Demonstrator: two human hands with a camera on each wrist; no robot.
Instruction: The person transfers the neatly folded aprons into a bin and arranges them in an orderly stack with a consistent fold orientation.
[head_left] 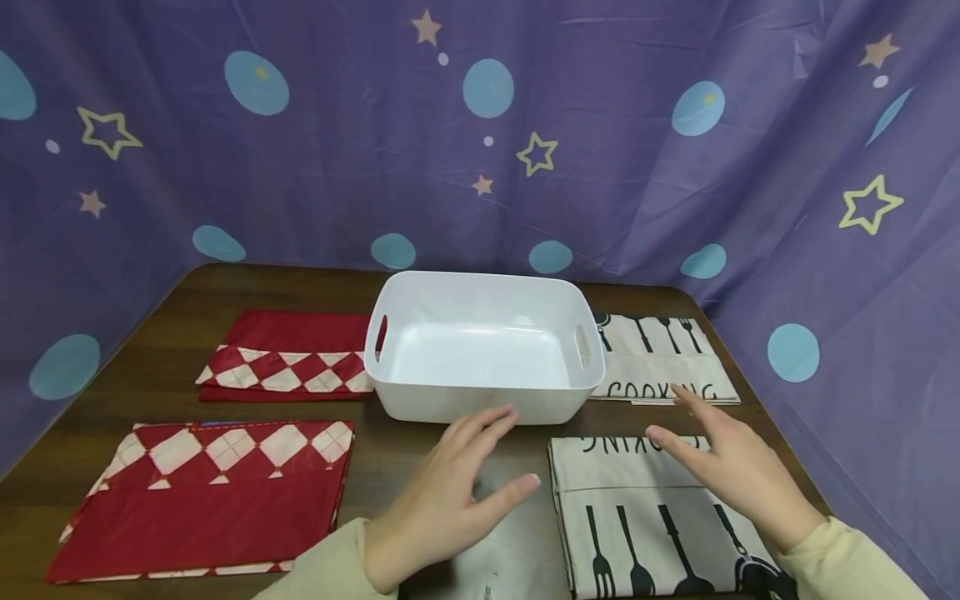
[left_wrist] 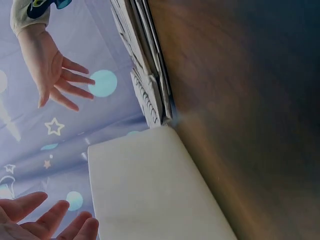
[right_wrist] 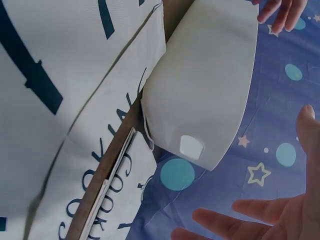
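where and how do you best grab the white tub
Likely by the left slot and right slot, with the left hand and right hand each coming from outside its own end and hooking in. The white tub sits upright, and its slots face each other, so lifting there should keep it level.

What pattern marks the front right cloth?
Black utensils and lettering on white cloth, clearest in the head view.

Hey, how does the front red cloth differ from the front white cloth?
The front red cloth has a band of white diamonds; the front white cloth has dark utensil prints and lettering. The front red cloth lies on the left of the table, the front white cloth on the right. Both are folded and lie flat.
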